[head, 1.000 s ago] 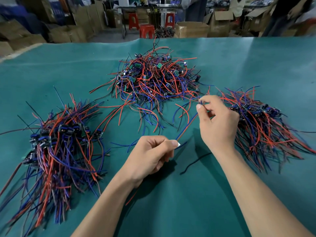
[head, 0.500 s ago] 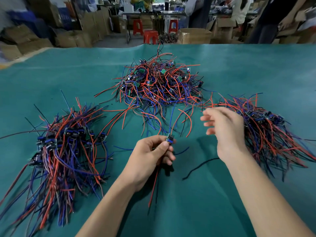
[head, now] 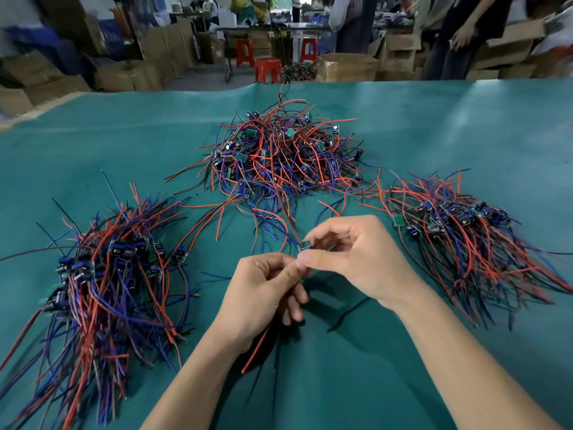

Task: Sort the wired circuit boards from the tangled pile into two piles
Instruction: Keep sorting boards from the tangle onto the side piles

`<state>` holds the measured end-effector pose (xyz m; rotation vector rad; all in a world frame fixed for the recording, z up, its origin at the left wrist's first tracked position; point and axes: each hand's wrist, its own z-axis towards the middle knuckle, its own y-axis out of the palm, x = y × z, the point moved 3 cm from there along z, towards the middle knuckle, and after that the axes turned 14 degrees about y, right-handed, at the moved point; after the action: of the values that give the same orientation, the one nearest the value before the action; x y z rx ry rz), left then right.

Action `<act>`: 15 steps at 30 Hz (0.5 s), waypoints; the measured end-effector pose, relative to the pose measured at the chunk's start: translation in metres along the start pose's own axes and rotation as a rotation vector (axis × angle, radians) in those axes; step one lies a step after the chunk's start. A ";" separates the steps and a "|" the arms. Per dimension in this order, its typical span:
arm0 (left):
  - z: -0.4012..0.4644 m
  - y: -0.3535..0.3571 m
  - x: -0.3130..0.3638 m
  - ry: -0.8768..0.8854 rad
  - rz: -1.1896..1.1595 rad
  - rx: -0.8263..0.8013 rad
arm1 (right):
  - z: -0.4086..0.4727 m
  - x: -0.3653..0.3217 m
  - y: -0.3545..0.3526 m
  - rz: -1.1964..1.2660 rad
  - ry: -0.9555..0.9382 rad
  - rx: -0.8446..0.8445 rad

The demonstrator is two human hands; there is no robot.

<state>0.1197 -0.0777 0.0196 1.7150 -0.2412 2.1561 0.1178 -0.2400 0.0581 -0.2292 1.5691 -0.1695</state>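
A tangled pile [head: 279, 156] of small green circuit boards with red, blue and black wires lies at the table's middle back. A sorted pile [head: 108, 274] lies at the left, another sorted pile [head: 459, 231] at the right. Both hands meet in front of the tangle. My left hand [head: 263, 293] grips one wired circuit board [head: 304, 245] by its wires, which hang down under the palm. My right hand [head: 356, 256] pinches the same board between thumb and forefinger.
The teal table cover [head: 434, 144] spreads in all directions. A loose black wire [head: 347, 315] lies just under my right wrist. Beyond the far edge stand cardboard boxes [head: 347, 68], red stools [head: 268, 69] and people.
My right hand let go of the wire ends, opened, then came in onto the board. My left hand rose with the board, its wires now hanging below.
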 end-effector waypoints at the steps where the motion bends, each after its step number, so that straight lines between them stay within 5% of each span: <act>1: 0.000 -0.001 0.000 -0.002 0.004 -0.008 | 0.000 0.001 0.001 0.028 0.009 0.012; 9: -0.002 0.005 0.001 -0.023 0.057 -0.162 | 0.008 0.014 -0.018 0.480 0.235 0.431; 15: -0.003 0.007 0.003 0.013 0.164 -0.258 | 0.011 0.025 -0.031 0.652 0.319 0.565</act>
<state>0.1143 -0.0824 0.0224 1.5818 -0.6470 2.1379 0.1303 -0.2754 0.0414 0.7779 1.7613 -0.1320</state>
